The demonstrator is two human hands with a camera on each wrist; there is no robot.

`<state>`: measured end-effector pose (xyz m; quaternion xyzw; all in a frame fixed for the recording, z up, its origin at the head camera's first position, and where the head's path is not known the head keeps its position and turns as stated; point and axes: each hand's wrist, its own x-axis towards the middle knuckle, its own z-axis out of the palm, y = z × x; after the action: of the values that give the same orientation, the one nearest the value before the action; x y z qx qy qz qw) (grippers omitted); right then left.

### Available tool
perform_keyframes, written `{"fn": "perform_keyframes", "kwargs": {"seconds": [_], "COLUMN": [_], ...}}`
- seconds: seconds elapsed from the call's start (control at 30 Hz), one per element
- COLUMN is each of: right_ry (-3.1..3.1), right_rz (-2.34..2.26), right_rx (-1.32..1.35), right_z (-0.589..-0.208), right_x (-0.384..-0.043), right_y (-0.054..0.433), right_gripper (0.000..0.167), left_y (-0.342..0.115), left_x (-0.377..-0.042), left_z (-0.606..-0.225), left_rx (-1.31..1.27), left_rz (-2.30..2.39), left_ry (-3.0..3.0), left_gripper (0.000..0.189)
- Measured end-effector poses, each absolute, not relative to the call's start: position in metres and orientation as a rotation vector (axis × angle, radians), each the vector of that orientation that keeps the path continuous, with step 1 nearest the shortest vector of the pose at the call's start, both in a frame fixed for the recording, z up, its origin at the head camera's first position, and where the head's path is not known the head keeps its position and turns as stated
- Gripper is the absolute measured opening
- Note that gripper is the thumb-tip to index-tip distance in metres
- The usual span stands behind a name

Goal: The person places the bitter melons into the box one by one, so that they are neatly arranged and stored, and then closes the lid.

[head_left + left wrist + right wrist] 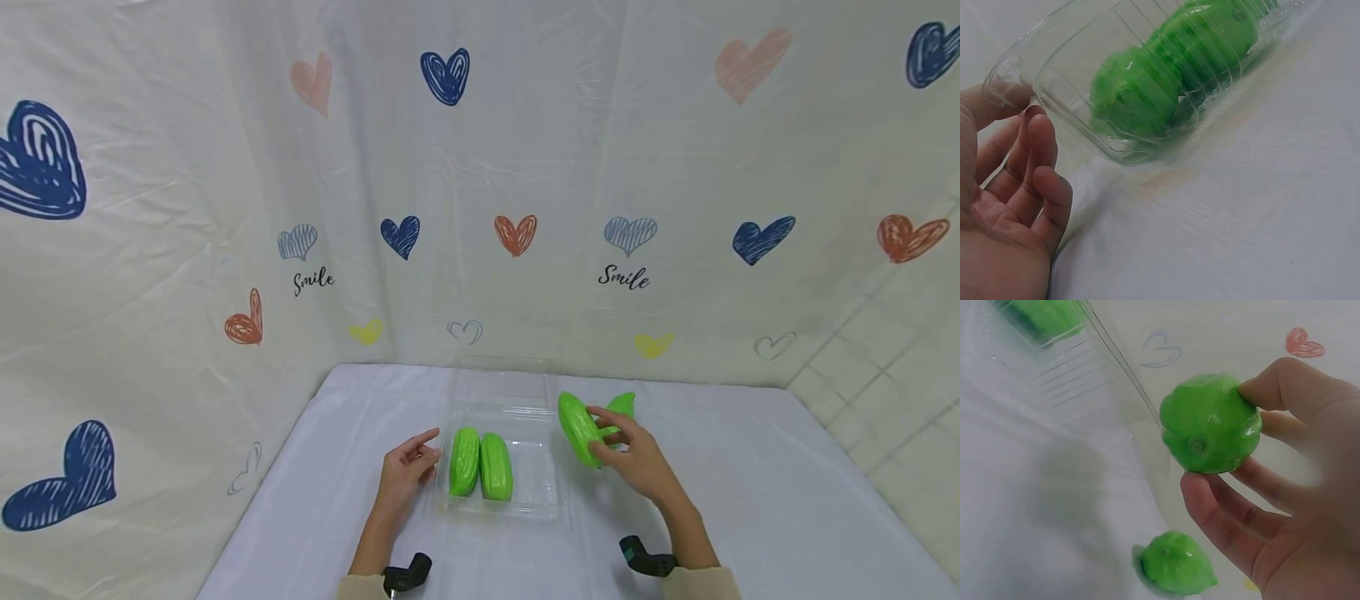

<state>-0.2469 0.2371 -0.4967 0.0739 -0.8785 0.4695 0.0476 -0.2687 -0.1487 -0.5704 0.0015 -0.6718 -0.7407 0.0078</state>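
My right hand [637,458] grips a glossy, ribbed green toy cucumber [577,427] between thumb and fingers, raised just right of a clear plastic box [536,508]. In the right wrist view the held cucumber [1207,425] shows its blunt end with a small round nub. Two more cucumbers lie side by side in the left half of the box, the left one [464,462] and the right one [497,467]. My left hand [401,477] pinches the box's left rim, its other fingers [1054,194] loosely curled below.
Another green cucumber [622,404] lies on the white tablecloth [712,467] behind my right hand, partly hidden by it. The box's clear lid [502,385] stands open toward the back. Behind the table hangs a pale curtain [540,167] with printed hearts.
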Motion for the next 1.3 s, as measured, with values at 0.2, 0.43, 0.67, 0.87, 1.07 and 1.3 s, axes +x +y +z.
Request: {"fn": "perform_keyframes", "kwargs": {"seconds": [0.2,0.43,0.67,0.87,1.07,1.3], "right_ry": [-2.662,-2.648,-2.631,-2.617,-2.633,-2.643], "right_rz": [1.485,1.545,1.612,1.658,1.667,1.689], "right_rx": [0.241,0.267,0.304,0.321,0.311,0.321], "right_z": [-0.495,-0.492,-0.491,-0.489,-0.489,-0.486], "right_x": [-0.246,-0.244,-0.243,-0.241,-0.241,-0.239], "right_y": [0.231,0.221,0.211,0.204,0.198,0.191], "right_gripper": [0.057,0.058,0.059,0.060,0.060,0.061], "left_y": [-0.149,-0.148,-0.148,-0.148,-0.149,-0.149], "left_x": [-0.269,-0.268,-0.268,-0.268,-0.268,-0.267], "left_z": [-0.570,-0.570,-0.570,-0.570,-0.570,-0.569], "left_rx": [-0.001,0.000,0.009,0.012,0.006,0.005], "left_rz": [-2.324,-2.307,-2.310,-2.316,-2.316,-2.297], "left_ry": [-2.093,-2.109,-2.107,-2.106,-2.107,-2.127], "left_gripper": [0.045,0.048,0.046,0.046,0.046,0.046]}}
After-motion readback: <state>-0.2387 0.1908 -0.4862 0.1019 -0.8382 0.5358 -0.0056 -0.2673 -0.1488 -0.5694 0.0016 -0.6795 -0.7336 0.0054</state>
